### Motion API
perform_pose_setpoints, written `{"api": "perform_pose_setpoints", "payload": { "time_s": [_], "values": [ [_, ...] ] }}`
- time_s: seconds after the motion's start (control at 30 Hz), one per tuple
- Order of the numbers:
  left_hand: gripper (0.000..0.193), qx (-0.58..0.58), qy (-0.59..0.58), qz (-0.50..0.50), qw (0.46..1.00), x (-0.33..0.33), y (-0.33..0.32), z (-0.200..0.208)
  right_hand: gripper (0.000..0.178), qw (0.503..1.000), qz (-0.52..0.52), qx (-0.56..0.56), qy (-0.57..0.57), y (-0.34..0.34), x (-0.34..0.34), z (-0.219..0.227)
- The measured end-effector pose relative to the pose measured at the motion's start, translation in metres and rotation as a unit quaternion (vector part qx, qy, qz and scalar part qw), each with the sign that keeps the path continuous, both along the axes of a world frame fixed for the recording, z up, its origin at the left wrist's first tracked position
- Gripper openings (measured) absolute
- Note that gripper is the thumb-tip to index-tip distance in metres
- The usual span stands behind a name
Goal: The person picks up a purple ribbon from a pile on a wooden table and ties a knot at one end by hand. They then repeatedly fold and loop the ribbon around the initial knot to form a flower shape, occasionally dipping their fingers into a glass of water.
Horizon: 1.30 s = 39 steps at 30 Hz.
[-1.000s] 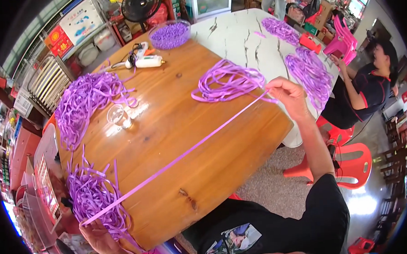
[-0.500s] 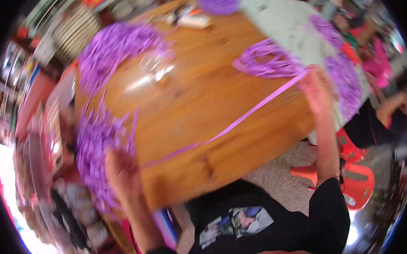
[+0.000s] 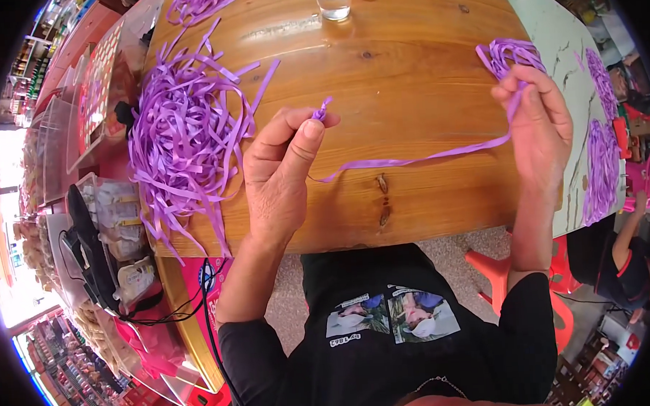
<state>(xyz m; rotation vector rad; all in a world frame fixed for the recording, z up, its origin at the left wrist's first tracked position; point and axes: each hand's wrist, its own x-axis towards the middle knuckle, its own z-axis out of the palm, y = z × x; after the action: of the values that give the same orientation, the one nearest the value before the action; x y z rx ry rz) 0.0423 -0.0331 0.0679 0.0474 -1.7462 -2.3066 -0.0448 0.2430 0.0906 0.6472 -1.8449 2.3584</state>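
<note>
My left hand [image 3: 280,169] is closed over the wooden table, thumb and index finger pinching a small twisted purple knot [image 3: 320,115] that sticks up from the fingertips. At the right, my right hand [image 3: 541,132] has its fingers curled round a flat purple ribbon [image 3: 424,157]. That ribbon hangs slack between the two hands, partly resting on the wood. Close to my left hand lies a large loose pile of cut purple ribbons [image 3: 184,129]. Just beyond my right hand is a looped purple ribbon bundle [image 3: 514,51], partly hidden by the fingers.
A clear cup of water [image 3: 335,5] stands at the wooden table's [image 3: 441,205] far side. The adjoining white marbled table [image 3: 567,65] carries more purple bundles [image 3: 601,176]. Plastic containers [image 3: 115,212] and black cables [image 3: 184,307] are at left. A red stool [image 3: 493,272] and another person [image 3: 617,245] are at right.
My left hand has moved from beside the ribbon pile over the table and now pinches the knot. My right hand still holds ribbon, which has gone from taut to slack. The view has shifted.
</note>
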Motion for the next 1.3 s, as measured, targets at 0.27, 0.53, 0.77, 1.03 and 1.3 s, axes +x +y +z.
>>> {"api": "perform_pose_setpoints", "payload": {
  "time_s": [0.27,0.53,0.77,1.03,1.3],
  "values": [
    [0.015,0.035,0.04,-0.036,0.998,0.005,0.01,-0.01,0.024,0.968,0.167,0.18,0.056,-0.079,0.017,0.003],
    [0.016,0.125,0.026,-0.1,0.987,0.008,0.013,-0.017,0.029,0.95,0.169,0.21,0.158,-0.098,0.014,0.0],
    [0.016,0.12,0.023,-0.124,0.985,0.009,0.013,-0.022,0.017,0.947,0.181,0.202,0.173,-0.098,0.015,-0.004],
    [0.015,0.011,0.051,-0.086,0.995,0.006,0.013,-0.026,0.01,0.949,0.168,0.218,0.155,-0.096,0.015,-0.006],
    [0.009,-0.145,0.084,-0.053,0.984,0.003,0.013,-0.02,0.011,0.934,0.11,0.249,0.232,-0.094,0.022,-0.001]
  ]
}}
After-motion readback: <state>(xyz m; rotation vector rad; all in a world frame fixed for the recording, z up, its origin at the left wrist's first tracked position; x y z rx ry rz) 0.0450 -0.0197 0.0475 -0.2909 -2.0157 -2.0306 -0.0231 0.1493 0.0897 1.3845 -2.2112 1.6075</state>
